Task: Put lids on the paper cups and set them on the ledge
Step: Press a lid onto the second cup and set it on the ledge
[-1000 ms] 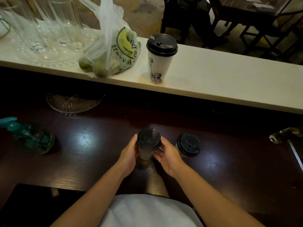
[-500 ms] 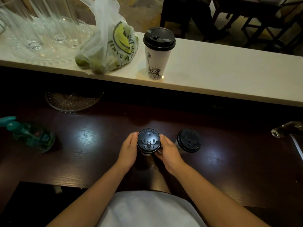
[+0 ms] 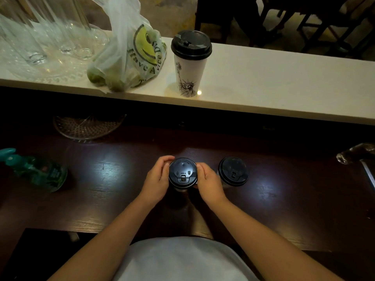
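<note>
A paper cup with a black lid [image 3: 183, 174] stands on the dark wooden counter [image 3: 113, 191] in front of me. My left hand [image 3: 157, 180] grips its left side and my right hand [image 3: 209, 182] its right side, fingers curled over the lid's rim. Just to the right stands a second cup with a black lid [image 3: 233, 171], untouched. On the white ledge [image 3: 274, 86] behind, a tall white cup with a statue drawing and a black lid [image 3: 189, 63] stands upright.
A plastic bag with a yellow smiley [image 3: 129, 55] and green fruit lies on the ledge left of the tall cup, beside clear glasses on a tray [image 3: 46, 43]. A teal spray bottle [image 3: 36, 171] lies at left, a glass dish [image 3: 87, 126] behind it, a glass object [image 3: 357, 153] at right.
The lid has gone from tilted to flat on the cup between my hands. My fingers have moved up around the lid's rim. The view has shifted slightly.
</note>
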Motion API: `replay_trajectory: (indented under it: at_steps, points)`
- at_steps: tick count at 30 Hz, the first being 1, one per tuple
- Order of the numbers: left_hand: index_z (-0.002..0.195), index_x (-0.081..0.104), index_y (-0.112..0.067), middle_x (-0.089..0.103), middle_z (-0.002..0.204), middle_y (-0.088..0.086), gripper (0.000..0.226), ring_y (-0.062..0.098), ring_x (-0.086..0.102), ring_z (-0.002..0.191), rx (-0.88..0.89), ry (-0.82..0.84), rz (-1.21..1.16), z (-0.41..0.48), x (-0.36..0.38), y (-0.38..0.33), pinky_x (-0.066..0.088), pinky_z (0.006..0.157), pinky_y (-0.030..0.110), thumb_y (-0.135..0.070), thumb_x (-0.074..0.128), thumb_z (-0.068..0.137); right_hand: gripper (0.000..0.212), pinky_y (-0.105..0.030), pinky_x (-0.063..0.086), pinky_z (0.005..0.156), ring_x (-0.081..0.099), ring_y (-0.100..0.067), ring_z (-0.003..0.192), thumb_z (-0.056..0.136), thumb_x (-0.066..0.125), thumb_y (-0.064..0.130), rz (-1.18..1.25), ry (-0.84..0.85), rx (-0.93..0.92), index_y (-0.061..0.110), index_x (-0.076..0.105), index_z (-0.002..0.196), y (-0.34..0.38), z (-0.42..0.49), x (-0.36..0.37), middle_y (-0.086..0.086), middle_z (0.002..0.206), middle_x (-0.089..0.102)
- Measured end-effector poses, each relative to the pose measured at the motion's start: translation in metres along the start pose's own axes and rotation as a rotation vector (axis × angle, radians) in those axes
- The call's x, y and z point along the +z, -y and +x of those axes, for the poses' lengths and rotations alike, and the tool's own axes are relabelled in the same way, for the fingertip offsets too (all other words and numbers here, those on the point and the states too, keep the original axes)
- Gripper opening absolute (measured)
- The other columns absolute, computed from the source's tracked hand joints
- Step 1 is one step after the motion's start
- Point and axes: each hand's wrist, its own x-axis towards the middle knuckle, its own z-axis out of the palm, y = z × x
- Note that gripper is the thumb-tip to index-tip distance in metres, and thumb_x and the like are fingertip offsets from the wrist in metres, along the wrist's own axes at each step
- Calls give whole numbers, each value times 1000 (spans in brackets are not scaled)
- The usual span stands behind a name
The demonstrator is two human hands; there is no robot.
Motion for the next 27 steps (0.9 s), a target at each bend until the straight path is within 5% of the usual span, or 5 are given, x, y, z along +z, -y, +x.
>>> replay_trajectory:
  at_steps: [5,13,17,23,27]
  points:
    - [133,54,-23,64,127,-9,36,1,59,121,57,76,50,3,-5,-7,46,103,22,-7,39,105,34,-50,61,80,68,-29,91,107,40,35,24,-13,75,12,65,105,10,2,-6,-14,98,69]
    - [116,62,-42,69,110,-21,39,5,67,105,10,15,-21,-4,-5,-6,58,86,32,-10,42,103,27,-35,58,84,66,-20,102,105,47,18,696,8,396,2,65,117,9,-4,-4,-16,120,69]
    - [99,61,-37,70,92,-9,19,13,68,85,-70,-93,-36,-5,-3,-6,61,63,39,-20,52,101,27,-30,54,93,68,-18,104,103,49,12,700,52,307,1,70,116,5,-8,-3,-17,118,72]
    - [82,58,-25,62,72,3,22,15,60,65,-169,-165,-40,-2,1,-6,58,57,43,-28,52,102,31,-34,53,100,68,-20,112,107,44,22,544,72,268,11,71,117,3,-6,3,-8,113,76]
    - [84,60,-21,61,74,-3,23,0,58,62,-166,-163,-93,-1,2,-5,50,52,21,-24,50,104,31,-33,53,100,68,-16,110,106,45,30,511,77,269,18,73,114,1,-6,7,-3,112,76]
